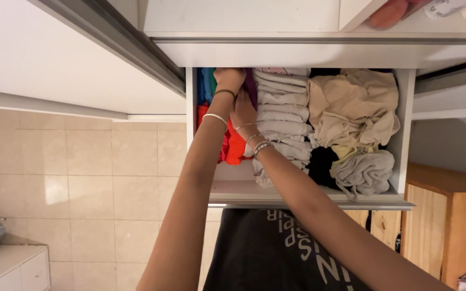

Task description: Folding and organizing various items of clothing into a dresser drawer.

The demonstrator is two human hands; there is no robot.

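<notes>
— Both hands were deep in the open drawer (400,134): the left hand (228,78) was curled over the coloured folded clothes (235,146) at the back, gripping them, I think; its fingers were hidden.

— And the right hand (244,114)?

— Pressed between those and the grey folded stack (282,116); grip unclear. Packed tight, little spare room, so a hard tug could have toppled neighbouring folds.
</notes>
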